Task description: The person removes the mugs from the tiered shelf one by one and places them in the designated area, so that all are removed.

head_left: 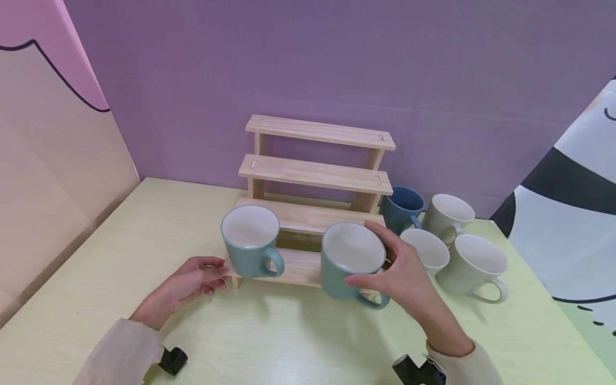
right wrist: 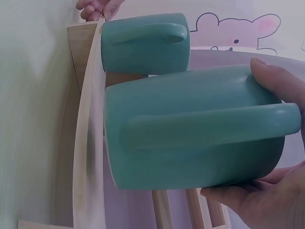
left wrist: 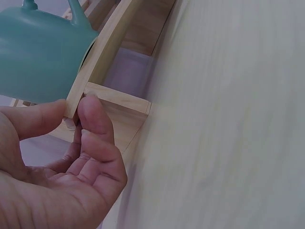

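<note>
A tiered wooden rack (head_left: 315,179) stands before the wall. My left hand (head_left: 194,283) pinches the left end of its lowest shelf between thumb and fingers, as the left wrist view shows closely. On that end sits a teal mug (head_left: 250,248), upright with its handle to the right. My right hand (head_left: 401,272) grips a second teal mug (head_left: 344,280) round its upper body, thumb in front and fingers behind. This mug is over the right part of the lowest shelf. In the right wrist view, the held mug's base (right wrist: 109,143) is close to the shelf board; contact is hard to tell.
Right of the rack, a dark blue mug (head_left: 399,211) stands beside white mugs (head_left: 474,264) grouped closely together, partly behind my right hand. The rack's upper shelves (head_left: 317,174) rise stepwise toward the purple wall (head_left: 327,59). Pale wooden tabletop (head_left: 240,342) lies in front.
</note>
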Demonstrator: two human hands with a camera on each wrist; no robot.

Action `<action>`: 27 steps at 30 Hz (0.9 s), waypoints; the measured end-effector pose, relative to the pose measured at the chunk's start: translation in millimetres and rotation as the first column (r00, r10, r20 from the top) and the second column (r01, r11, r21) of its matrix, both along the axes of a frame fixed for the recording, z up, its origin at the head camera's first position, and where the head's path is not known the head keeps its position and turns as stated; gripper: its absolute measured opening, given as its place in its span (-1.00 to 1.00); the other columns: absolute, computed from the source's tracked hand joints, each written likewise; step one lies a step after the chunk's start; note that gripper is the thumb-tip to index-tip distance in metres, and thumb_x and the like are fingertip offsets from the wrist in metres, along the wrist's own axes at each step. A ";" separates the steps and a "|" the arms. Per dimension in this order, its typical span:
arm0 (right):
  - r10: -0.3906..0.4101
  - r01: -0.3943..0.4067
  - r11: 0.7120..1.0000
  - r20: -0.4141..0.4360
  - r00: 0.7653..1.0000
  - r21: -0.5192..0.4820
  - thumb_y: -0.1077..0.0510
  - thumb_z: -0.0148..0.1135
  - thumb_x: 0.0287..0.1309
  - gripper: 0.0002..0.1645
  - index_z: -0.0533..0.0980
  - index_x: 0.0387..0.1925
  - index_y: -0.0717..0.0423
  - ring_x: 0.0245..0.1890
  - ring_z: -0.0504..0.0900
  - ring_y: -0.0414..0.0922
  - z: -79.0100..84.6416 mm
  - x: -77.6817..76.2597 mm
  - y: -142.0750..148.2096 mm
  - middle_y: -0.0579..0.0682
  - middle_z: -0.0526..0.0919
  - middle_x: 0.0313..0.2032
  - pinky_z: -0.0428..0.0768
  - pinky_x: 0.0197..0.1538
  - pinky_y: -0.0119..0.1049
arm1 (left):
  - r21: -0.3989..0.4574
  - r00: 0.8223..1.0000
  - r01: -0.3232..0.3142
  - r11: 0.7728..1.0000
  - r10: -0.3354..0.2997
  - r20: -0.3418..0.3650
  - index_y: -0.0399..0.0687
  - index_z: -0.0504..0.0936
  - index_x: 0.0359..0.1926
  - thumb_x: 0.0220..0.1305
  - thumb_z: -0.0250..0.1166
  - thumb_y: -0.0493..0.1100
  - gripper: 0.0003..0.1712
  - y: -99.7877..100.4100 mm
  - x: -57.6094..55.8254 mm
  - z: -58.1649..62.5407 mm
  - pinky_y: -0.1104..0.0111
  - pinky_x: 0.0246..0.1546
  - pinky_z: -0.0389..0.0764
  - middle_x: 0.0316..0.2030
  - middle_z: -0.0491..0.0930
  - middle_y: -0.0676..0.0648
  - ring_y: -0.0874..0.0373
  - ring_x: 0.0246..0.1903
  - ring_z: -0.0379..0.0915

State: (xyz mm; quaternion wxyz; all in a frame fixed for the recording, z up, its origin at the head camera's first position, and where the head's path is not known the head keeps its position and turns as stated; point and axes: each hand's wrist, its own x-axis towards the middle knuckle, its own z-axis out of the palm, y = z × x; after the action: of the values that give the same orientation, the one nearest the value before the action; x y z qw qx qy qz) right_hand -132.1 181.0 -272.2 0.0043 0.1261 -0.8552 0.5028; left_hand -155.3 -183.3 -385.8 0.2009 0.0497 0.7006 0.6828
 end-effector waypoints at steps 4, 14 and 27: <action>0.003 -0.003 1.000 -0.009 1.000 -0.005 0.26 0.59 -0.30 0.14 0.19 0.36 0.15 0.02 0.49 0.07 -0.3 3.8 5.4 0.18 0.45 0.19 0.54 -0.11 -0.34 | -0.005 1.000 0.000 1.000 0.000 -0.001 -0.40 0.34 0.03 0.37 0.08 -0.21 -0.66 -0.5 0.1 0.0 0.48 -0.39 0.45 -0.33 0.62 0.05 0.27 -0.37 0.52; -0.022 0.022 1.000 -0.016 1.000 0.018 0.27 0.59 -0.33 0.17 0.18 0.37 0.14 0.03 0.49 -0.02 -6.5 12.6 21.2 0.14 0.43 0.20 0.52 -0.06 -0.45 | -0.007 1.000 -0.001 1.000 0.001 -0.012 -0.45 0.31 0.07 0.36 0.08 -0.20 -0.60 -0.5 1.1 1.1 0.49 -0.41 0.44 -0.34 0.61 0.07 0.29 -0.38 0.52; -0.063 0.064 0.997 -0.020 0.998 0.053 0.27 0.58 -0.30 0.12 0.22 0.36 0.06 -0.07 0.49 -0.35 -10.9 24.7 40.3 0.07 0.41 0.18 0.52 -0.08 -0.47 | 0.002 1.000 0.010 1.000 -0.010 -0.005 -0.31 0.39 -0.03 0.36 0.10 -0.19 -0.73 -1.2 0.6 0.3 0.49 -0.43 0.43 -0.37 0.64 0.09 0.31 -0.41 0.52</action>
State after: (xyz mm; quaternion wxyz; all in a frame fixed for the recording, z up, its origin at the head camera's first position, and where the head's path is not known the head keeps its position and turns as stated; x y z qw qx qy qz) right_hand -107.4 221.3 -283.0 0.0249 0.1034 -0.8719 0.4779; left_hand -154.8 -184.5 -385.6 0.2025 0.0554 0.7004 0.6822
